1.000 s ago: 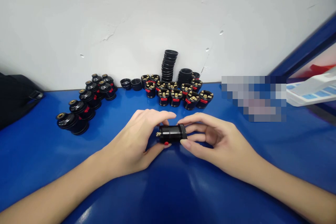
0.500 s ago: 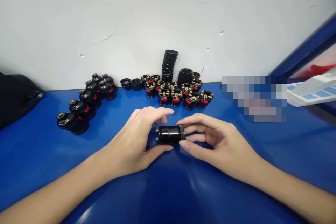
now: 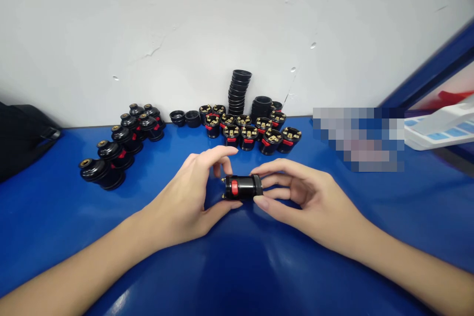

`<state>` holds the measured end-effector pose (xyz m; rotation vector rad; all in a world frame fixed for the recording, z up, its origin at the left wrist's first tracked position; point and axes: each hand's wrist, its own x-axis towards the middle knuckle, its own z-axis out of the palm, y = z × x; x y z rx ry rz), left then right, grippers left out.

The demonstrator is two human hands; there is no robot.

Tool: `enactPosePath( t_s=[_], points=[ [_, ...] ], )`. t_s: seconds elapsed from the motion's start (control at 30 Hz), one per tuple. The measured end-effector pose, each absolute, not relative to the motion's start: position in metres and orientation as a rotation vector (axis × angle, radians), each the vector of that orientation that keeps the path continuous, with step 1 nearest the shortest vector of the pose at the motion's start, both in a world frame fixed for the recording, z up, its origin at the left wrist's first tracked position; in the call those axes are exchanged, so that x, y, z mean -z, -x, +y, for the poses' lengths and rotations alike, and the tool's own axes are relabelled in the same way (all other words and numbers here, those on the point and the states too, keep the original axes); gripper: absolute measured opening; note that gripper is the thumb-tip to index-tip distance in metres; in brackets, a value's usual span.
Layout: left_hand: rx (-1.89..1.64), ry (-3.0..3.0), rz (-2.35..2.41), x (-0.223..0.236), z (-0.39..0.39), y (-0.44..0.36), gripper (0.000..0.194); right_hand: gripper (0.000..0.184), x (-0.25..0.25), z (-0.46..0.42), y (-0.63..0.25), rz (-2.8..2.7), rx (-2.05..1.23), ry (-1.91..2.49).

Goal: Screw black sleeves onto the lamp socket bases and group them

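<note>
In the head view, a black socket point(image 3: 247, 188) lies on its side between the two hands, its brass contacts point(image 3: 223, 180) at nine o'clock, its ring point(image 3: 256, 185) at three, and its red button point(image 3: 234, 187) showing. The right hand point(image 3: 311, 192), at three o'clock, grips the ring between thumb and fingers. The left hand point(image 3: 185, 192), at nine, has its fingers parted around the contact end, index finger raised clear; whether its thumb touches the socket I cannot tell. Nor can I tell if the socket rests on the blue table point(image 3: 237, 266).

Measured from this socket, seven capped sockets point(image 3: 121, 139) stand between nine and ten o'clock. Two cups point(image 3: 185, 119) sit side by side near eleven. At twelve, upright sockets point(image 3: 249, 137) cluster with brass contacts uppermost, before a tall, leaning ring stack point(image 3: 238, 93); a shorter stack point(image 3: 261, 107) stands just right of it. A white tray point(image 3: 420, 144) lies between two and three.
</note>
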<state>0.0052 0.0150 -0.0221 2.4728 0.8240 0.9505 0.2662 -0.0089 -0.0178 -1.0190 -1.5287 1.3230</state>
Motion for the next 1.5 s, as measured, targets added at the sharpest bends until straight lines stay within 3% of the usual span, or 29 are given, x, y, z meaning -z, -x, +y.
enactPosePath(
  t_s=[0.13,0.33,0.6,0.77,1.0,1.2,1.5],
  points=[
    [-0.872,-2.505,0.801,0.018,0.014,-0.006,0.086,0.036,0.018,-0.010,-0.267,-1.530,-1.331,1.013],
    [-0.847,-2.561,0.793,0.014,0.013,-0.006,0.068,0.033,0.018,-0.009,-0.265,-1.532,-1.326,0.999],
    [-0.935,-2.605,0.772,0.016,0.017,-0.007,0.080,0.035,0.020,-0.009,-0.267,-1.549,-1.332,1.023],
    [-0.809,-2.548,0.862,0.013,0.013,-0.007,0.054,0.033,0.020,-0.009,-0.266,-1.550,-1.361,0.963],
    [-0.914,-2.589,0.839,0.015,0.014,-0.007,0.073,0.030,0.017,-0.010,-0.264,-1.581,-1.312,0.971],
    [-0.792,-2.583,0.941,0.011,0.012,-0.008,0.045,0.030,0.018,-0.011,-0.265,-1.578,-1.317,0.960],
    [-0.904,-2.539,0.879,0.019,0.014,-0.007,0.079,0.029,0.022,-0.008,-0.265,-1.565,-1.290,0.959]
  ],
)
